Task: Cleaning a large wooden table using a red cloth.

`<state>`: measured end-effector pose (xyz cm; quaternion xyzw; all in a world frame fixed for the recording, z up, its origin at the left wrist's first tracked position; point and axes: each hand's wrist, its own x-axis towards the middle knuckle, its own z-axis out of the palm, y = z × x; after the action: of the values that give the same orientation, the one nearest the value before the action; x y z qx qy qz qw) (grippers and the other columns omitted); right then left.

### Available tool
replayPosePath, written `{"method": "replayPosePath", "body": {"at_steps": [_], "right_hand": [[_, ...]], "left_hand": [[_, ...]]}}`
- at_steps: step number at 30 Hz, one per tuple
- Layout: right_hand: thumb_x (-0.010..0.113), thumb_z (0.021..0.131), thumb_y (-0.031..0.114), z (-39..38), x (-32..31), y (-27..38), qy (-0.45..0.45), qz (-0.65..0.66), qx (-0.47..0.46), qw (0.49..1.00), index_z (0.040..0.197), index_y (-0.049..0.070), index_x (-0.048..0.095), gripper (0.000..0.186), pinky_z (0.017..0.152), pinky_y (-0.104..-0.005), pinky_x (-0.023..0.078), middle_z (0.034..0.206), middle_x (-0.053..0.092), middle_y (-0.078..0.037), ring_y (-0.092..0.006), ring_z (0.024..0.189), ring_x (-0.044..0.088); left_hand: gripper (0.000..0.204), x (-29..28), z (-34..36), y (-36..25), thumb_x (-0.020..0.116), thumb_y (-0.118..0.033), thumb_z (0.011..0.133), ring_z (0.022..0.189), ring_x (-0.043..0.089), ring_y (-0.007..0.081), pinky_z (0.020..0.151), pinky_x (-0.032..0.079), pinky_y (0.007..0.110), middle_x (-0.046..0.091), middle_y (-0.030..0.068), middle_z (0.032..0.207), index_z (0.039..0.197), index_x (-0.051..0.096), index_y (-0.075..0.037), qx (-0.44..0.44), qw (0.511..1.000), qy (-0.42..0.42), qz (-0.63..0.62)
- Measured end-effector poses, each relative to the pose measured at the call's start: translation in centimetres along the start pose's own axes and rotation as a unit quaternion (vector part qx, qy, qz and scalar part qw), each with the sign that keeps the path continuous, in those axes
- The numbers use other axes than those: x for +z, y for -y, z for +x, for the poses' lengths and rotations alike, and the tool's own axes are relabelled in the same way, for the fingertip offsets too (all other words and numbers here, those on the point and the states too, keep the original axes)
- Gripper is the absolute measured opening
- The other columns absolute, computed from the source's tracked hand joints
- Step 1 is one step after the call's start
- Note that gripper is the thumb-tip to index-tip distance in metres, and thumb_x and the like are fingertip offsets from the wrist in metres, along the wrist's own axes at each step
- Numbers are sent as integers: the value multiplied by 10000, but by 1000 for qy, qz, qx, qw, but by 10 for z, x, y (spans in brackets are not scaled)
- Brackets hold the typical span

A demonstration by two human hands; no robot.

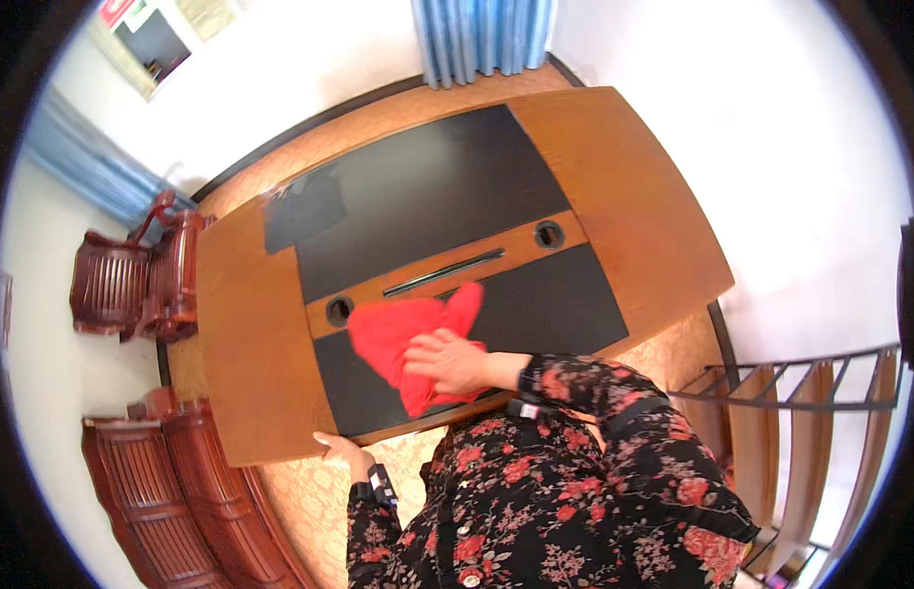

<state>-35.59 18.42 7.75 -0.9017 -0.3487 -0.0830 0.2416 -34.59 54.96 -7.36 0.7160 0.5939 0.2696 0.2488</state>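
Note:
Beneath my right hand (447, 361) lies a bunched red cloth (390, 334), pressed against the near black panel (545, 304) of a large wooden table (653, 196). The fingers of that hand are spread out flat over the cloth. My left hand (344, 452) rests at the table's near edge, thumb side on the rim; its other fingers are mostly hidden below the edge. Close beyond the cloth are a round dark cable hole (340, 311) and a long narrow slot (444, 273) in the wooden centre strip.
A second round hole (548, 235) sits farther right in the strip, with a larger black panel (428, 187) beyond it. Carved wooden seats (143, 481) stand at the left. A shelf rack (801, 402) is at the right, and blue curtains (484, 39) hang at the back.

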Motion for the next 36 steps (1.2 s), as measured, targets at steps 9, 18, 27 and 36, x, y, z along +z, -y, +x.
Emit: {"method": "replayPosePath", "body": {"at_steps": [9,18,27,36], "right_hand": [[559,709,127,-182,-108,-85,-127,-142,335,923,1086,94,620,384,905,-465,456,1122,626,-135,-353,1059,571],[568,734,140,-235,-101,-78,-235,-276,609,705,968,117,626,242,752,-493,468,978,614,-69,-305,955,574],[661,696,261,-278,-96,-26,-19,-110,316,942,1241,158,551,566,922,-495,428,1338,507,-81,-306,1262,452],[569,863,321,-424,-178,-160,-227,-282,840,403,1346,160,447,523,994,-516,388,1369,479,-59,-300,1284,407]], "left_hand": [[1035,-46,-43,-57,348,-863,765,876,657,324,748,519,456,683,217,918,926,650,114,-59,981,180,34],[1021,-41,-52,-55,446,-771,815,910,650,408,778,530,486,659,312,969,987,588,225,27,980,192,52],[941,0,10,-26,420,-792,792,876,654,433,734,530,502,661,278,1030,1056,663,78,122,985,120,-1],[1121,-9,-24,-59,341,-841,780,1041,603,463,887,512,507,591,374,1117,1133,559,201,14,982,158,100]]}}
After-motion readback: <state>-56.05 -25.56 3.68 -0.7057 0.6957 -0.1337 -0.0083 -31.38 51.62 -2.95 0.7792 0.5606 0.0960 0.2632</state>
